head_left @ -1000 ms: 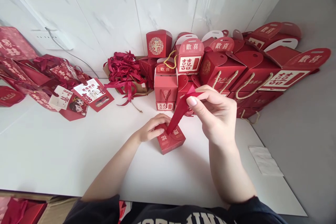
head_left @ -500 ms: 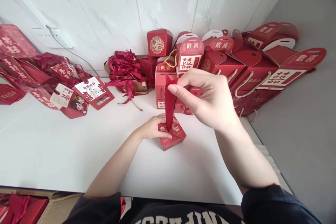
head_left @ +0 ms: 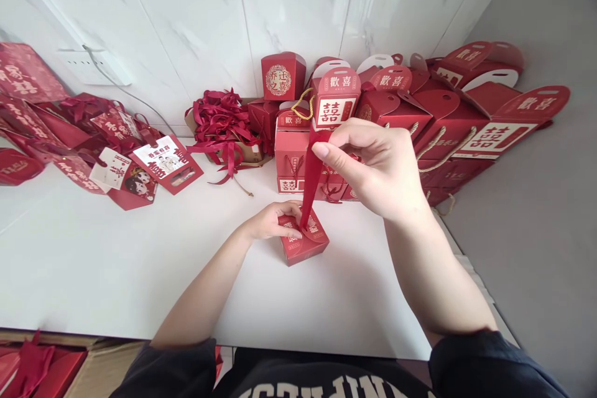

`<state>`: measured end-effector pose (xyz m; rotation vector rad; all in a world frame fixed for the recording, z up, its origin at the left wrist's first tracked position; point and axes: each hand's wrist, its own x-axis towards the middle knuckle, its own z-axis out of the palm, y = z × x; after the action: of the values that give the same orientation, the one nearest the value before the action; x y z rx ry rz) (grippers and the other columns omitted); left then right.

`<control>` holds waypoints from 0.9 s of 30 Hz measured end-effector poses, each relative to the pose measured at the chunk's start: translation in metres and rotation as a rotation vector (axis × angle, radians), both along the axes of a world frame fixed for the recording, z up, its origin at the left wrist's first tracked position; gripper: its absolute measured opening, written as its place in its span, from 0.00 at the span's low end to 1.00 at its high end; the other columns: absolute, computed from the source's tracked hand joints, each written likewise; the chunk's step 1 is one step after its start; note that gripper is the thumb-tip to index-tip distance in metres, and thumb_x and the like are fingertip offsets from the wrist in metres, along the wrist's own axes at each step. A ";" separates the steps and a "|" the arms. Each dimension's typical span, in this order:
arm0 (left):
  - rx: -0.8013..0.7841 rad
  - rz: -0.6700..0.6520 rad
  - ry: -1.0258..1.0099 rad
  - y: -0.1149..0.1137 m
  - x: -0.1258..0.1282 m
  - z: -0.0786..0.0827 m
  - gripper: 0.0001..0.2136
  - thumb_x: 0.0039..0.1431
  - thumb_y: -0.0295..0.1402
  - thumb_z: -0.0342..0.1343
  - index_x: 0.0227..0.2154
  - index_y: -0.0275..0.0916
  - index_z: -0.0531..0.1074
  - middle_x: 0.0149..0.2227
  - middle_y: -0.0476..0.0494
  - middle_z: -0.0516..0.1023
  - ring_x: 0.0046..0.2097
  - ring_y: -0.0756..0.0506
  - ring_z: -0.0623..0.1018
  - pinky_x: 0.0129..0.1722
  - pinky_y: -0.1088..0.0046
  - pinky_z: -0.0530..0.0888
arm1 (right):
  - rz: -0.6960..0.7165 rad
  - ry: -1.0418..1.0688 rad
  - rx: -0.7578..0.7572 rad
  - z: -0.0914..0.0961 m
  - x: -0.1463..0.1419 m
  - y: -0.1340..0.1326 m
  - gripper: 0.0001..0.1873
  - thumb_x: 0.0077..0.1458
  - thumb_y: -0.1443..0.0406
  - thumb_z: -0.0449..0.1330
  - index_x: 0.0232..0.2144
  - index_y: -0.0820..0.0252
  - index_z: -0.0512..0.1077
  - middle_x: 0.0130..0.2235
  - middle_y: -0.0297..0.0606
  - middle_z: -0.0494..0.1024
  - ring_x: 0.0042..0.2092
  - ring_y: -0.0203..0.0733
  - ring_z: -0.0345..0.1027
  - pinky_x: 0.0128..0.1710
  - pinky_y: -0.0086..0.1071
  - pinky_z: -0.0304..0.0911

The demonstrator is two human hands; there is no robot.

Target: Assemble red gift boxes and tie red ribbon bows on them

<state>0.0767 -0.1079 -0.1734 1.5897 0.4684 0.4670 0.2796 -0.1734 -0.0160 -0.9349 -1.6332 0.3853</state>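
Observation:
A small red gift box (head_left: 305, 247) with gold characters sits on the white table (head_left: 116, 267) in front of me. My left hand (head_left: 270, 222) rests on the box's left top edge, fingers curled and pressing it down. A red ribbon (head_left: 310, 180) runs straight up from the box top. My right hand (head_left: 373, 165) pinches the ribbon's upper end between thumb and fingers, held well above the box.
Several finished red gift boxes (head_left: 336, 99) with handles are stacked along the tiled wall and to the right. A heap of red ribbons (head_left: 221, 121) lies in a cardboard tray behind the box. Flat unfolded boxes (head_left: 116, 155) lie piled at left.
My right hand lifted the ribbon from a slant to nearly upright, drawing it taut above the box. The left hand stayed on the box.

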 end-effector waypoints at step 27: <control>0.223 0.031 0.023 0.008 0.003 -0.008 0.08 0.50 0.37 0.67 0.33 0.41 0.83 0.40 0.39 0.82 0.57 0.36 0.71 0.59 0.58 0.66 | 0.083 0.205 -0.181 -0.035 0.004 0.033 0.16 0.58 0.52 0.60 0.33 0.59 0.75 0.31 0.36 0.78 0.33 0.39 0.73 0.35 0.33 0.69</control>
<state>0.0799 -0.1000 -0.1815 1.8061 0.4715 0.5402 0.2840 -0.1403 -0.0507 -0.9308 -1.4694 0.6740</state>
